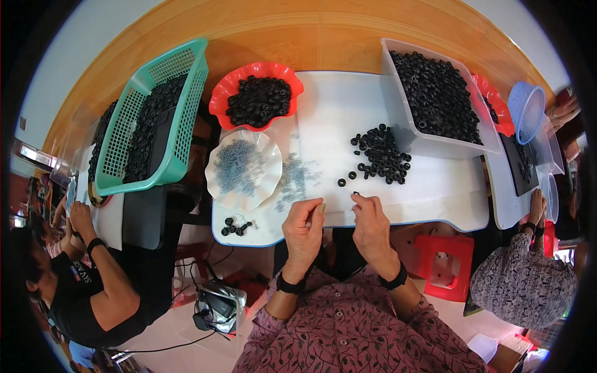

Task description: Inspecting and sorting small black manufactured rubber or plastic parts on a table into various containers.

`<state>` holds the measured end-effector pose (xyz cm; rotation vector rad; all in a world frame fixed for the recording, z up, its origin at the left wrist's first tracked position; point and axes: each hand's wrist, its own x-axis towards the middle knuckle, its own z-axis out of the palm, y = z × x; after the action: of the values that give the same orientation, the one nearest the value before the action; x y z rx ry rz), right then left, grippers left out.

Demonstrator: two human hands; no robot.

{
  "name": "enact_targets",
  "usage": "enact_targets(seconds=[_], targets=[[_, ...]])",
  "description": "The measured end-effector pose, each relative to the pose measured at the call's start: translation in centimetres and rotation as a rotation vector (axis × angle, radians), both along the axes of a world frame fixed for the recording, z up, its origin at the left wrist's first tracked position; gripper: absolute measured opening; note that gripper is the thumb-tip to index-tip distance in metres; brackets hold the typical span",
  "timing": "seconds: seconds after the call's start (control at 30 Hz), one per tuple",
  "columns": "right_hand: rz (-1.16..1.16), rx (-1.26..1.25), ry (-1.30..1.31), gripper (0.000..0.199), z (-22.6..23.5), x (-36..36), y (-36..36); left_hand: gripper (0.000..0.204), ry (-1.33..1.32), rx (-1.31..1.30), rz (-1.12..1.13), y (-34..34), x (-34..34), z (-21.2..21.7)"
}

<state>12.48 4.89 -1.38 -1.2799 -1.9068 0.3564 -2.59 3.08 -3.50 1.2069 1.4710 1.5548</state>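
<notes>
The left hand (303, 233) pinches closed, contents unclear; the right hand (372, 230) pinches a ring (355, 194) (seemingly black), mid-frame. The cluster (232, 229), left of centre, may be done; the pile (382, 152), right of centre, likely awaits.

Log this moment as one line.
left hand: pinched, contents unclear | right hand: pinching black part | on table: black ring pile, white dish, red bowl

1. Near right, I see a red stool (460, 250).
2. Far right, a lavender basket (525, 107).
3. At my left, a co-worker in black (87, 292).
4. Near left, black cabled gear (203, 319), perhaps an adapter.
</notes>
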Motion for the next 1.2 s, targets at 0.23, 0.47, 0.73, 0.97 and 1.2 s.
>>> enact_targets(seconds=[0.23, 0.47, 0.73, 0.97, 1.2], targets=[[-0.061, -0.093, 0.125, 0.031, -0.7, 2.3, -0.6, 0.015, 0.448, 0.085, 0.080, 1.5, 1.5, 2.0], [-0.061, -0.144, 0.185, 0.031, -1.4, 2.8, -0.5, 0.015, 0.835, -0.082, 0.026, 1.9, 2.3, 4.2], [-0.051, -0.157, 0.224, 0.029, -1.3, 3.1, 0.0, 0.032, 0.717, 0.083, -0.063, 4.2, 2.6, 2.1], [-0.079, -0.180, 0.260, 0.013, -1.1, 3.2, -0.1, 0.030, 0.807, -0.001, -0.102, 4.8, 3.2, 1.8], [-0.069, -0.223, 0.349, 0.011, -1.1, 3.2, -0.1, 0.024, 0.625, 0.126, -0.042, 3.9, 2.4, 0.8]])
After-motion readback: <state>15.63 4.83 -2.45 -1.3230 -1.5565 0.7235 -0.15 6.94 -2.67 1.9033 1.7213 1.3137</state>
